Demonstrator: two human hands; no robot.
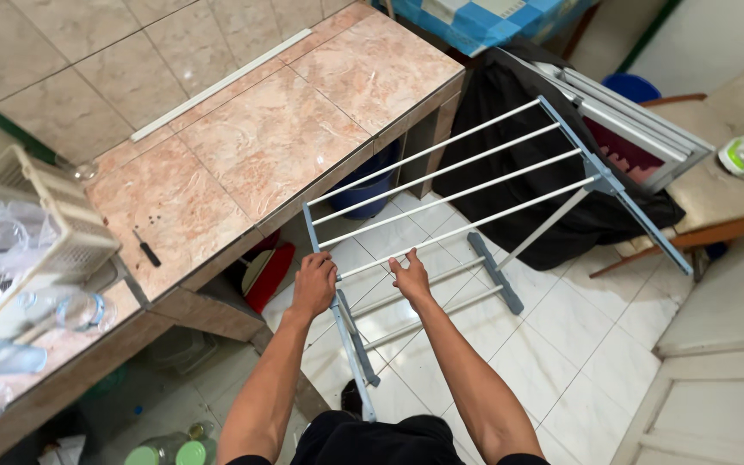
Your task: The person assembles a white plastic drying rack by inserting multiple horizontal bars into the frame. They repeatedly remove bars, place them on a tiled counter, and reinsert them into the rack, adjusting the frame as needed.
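The folding drying rack (467,185) stands on the white floor tiles just beside the pink tiled counter (260,146), its white rails running lengthwise away from the person toward the black cloth (510,112) at its far end. The left hand (314,284) is curled shut around the rack's near frame bar at the counter-side corner. The right hand (411,277), just beside it and farther from the counter, rests with fingers loosely spread on the nearest rail.

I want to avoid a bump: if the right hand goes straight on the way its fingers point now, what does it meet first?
Probably the next white rail of the drying rack. The right hand rests on the nearest rail, fingers pointing across the rails; depth is unclear, so it might pass over them.
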